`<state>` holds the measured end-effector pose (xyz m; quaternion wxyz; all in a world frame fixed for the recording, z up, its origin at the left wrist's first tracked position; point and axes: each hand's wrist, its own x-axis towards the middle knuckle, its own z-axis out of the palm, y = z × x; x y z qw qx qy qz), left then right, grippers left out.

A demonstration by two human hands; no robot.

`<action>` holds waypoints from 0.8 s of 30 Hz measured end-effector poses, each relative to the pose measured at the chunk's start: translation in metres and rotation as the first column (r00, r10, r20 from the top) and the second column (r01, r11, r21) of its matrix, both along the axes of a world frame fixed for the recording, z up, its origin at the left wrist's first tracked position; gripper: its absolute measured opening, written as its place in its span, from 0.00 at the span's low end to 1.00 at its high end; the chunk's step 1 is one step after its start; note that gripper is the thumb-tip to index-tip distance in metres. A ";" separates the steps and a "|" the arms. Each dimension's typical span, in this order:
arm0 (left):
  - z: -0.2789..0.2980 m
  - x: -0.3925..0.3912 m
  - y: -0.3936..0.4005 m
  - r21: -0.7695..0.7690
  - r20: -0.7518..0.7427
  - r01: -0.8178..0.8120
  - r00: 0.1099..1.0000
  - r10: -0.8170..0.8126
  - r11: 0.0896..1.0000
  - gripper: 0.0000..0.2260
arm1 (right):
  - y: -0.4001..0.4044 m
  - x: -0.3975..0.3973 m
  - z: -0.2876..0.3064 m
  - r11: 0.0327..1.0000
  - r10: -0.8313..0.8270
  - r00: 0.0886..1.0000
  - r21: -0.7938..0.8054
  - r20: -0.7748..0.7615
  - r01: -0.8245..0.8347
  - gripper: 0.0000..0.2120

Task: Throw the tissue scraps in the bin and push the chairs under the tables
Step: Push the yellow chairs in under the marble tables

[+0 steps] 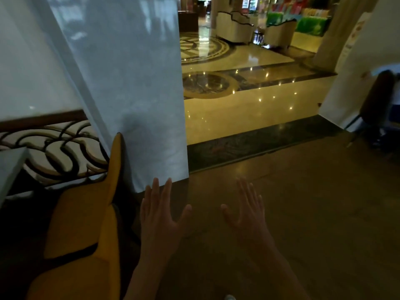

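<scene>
My left hand and my right hand are both held out in front of me, low in the head view, fingers spread and straight, holding nothing. A yellow chair with dark trim stands just left of my left hand, which does not touch it. The corner of a white table shows at the left edge, beyond the chair. No tissue scraps and no bin are in view.
A white curtain hangs ahead of the chair, over an ornate railing. A dark chair stands at the right edge by a white wall. Brown floor spreads ahead, then a polished marble lobby with cream armchairs.
</scene>
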<state>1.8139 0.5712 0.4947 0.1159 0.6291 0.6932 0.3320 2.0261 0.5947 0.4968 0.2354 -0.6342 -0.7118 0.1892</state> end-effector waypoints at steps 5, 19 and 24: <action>0.005 0.031 0.057 -0.003 -0.017 -0.070 0.997 0.070 0.998 0.39 | 0.077 0.021 0.006 0.997 0.076 0.997 0.012 -0.019 -0.075 0.38; 0.008 -0.031 0.134 -0.002 -0.020 -0.328 0.945 0.327 0.945 0.37 | 0.221 -0.065 -0.006 0.948 0.319 0.948 -0.028 0.017 -0.319 0.38; -0.001 -0.102 0.101 -0.036 -0.045 -0.561 0.828 0.559 0.827 0.38 | 0.218 -0.162 -0.004 0.824 0.565 0.821 0.003 -0.081 -0.566 0.36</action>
